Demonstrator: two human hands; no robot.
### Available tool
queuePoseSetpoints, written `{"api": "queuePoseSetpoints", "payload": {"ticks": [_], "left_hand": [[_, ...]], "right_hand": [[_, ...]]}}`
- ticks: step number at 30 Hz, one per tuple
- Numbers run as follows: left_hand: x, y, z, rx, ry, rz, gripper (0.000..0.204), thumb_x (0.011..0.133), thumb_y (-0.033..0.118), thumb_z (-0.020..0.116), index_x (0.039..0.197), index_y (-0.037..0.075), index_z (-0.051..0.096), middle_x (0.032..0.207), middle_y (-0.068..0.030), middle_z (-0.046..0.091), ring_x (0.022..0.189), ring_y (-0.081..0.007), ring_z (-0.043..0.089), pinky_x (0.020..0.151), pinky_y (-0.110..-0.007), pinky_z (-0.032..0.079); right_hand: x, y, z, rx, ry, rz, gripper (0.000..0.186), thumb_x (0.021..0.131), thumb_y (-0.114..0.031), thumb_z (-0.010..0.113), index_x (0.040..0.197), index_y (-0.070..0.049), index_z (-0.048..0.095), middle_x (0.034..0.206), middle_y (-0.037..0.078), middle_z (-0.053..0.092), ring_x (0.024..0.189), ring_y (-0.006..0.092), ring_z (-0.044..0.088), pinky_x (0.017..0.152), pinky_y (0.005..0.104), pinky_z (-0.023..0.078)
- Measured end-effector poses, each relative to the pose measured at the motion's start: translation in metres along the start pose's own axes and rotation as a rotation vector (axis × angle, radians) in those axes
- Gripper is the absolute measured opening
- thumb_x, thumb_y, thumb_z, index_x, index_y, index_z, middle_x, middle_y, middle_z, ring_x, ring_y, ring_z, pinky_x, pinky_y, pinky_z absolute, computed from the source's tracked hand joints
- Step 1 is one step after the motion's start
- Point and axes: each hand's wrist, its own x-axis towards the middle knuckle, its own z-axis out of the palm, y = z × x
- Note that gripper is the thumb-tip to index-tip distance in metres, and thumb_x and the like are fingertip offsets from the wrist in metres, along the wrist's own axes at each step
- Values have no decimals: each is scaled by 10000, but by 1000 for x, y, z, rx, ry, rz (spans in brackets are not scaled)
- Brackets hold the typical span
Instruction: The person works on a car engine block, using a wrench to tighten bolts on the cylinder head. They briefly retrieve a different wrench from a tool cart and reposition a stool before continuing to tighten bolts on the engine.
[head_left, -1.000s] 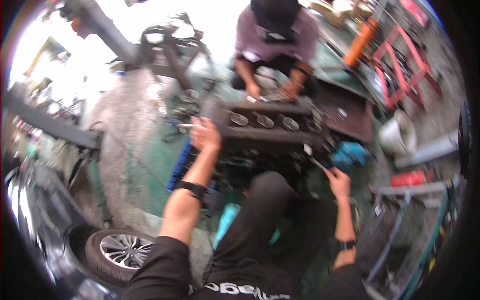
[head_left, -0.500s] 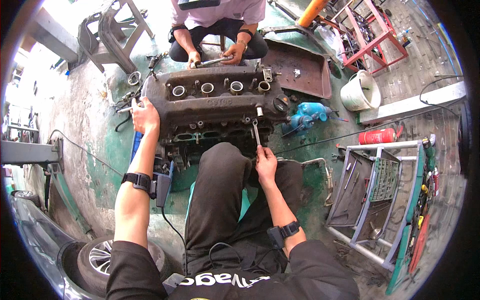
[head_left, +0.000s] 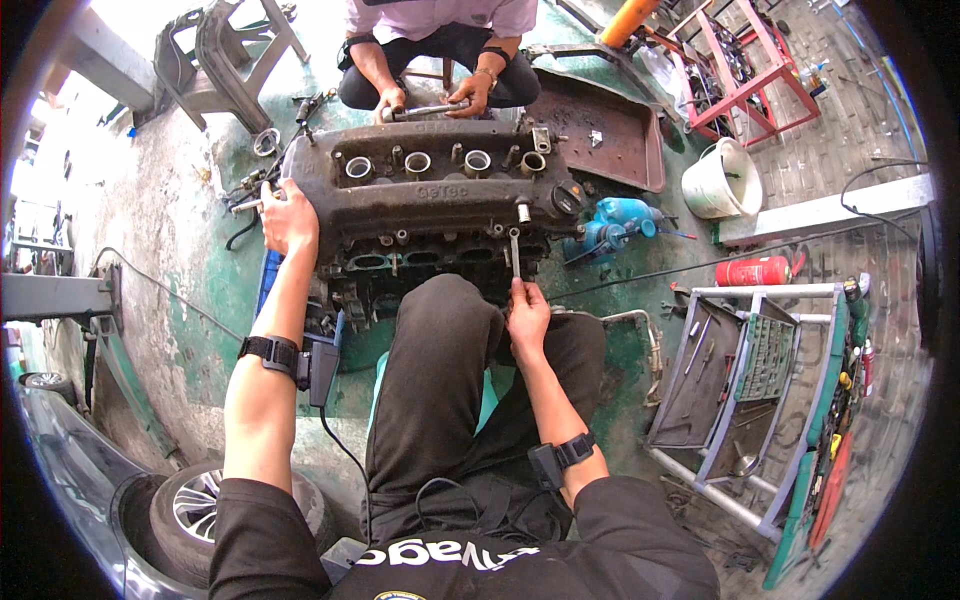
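A dark engine with a brown valve cover (head_left: 435, 205) and several round openings along its top sits on the floor before me. My right hand (head_left: 528, 315) grips a wrench (head_left: 516, 262); the wrench's far end is at the cover's near edge, toward the right, beside a shiny upright metal sleeve (head_left: 523, 212). At the cover's left end, my left hand (head_left: 290, 222) lies against the corner, its fingers closed around a thin metal rod (head_left: 247, 206). Across the engine, another person's hands (head_left: 470, 95) hold a long metal tool (head_left: 430, 109).
Right of the engine are a blue spray gun-like tool (head_left: 620, 222), a rusty tray (head_left: 600, 150), a white bucket (head_left: 722, 180) and a red fire extinguisher (head_left: 755, 271). A tool rack (head_left: 740, 400) stands at my right. A car wheel (head_left: 190, 510) is at lower left, a plastic stool (head_left: 215, 70) farther off.
My right hand has shifted slightly up and left, and the wrench has swung a little, now pointing straighter toward me. My left hand stays at the corner. The other person's hands have moved slightly.
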Motion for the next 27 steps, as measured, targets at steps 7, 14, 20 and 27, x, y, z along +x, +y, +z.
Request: {"api": "queuePoseSetpoints", "payload": {"ticks": [7,14,20,27], "left_hand": [[0,1,0,17,-5,-9,564,898,505,427,1335,161,519,1241,-159,608,1075,-386,605,925,-488,446],[1,0,0,34,-9,5,561,899,513,428,1335,172,519,1197,-165,632,1062,-383,614,912,-495,451],[3,-2,4,79,30,3,533,892,512,452,1317,203,539,1126,-172,664,1037,-398,624,905,-522,449],[7,-3,5,63,4,4,562,887,543,441,1350,235,514,1156,-166,656,1061,-378,620,904,-500,453]], "right_hand": [[-5,-2,4,-40,6,7,283,982,-272,552,819,-41,570,622,-57,432,554,54,373,498,244,308],[15,-22,-20,-339,-54,-41,319,936,-283,602,804,7,578,606,91,495,581,114,412,545,317,375],[87,-120,-82,-1058,-328,-492,362,855,-463,627,813,-110,696,728,120,665,710,325,657,607,425,496],[91,-140,-80,-1036,-327,-647,321,836,-386,661,819,-67,691,749,138,657,743,321,647,646,412,491]]}}
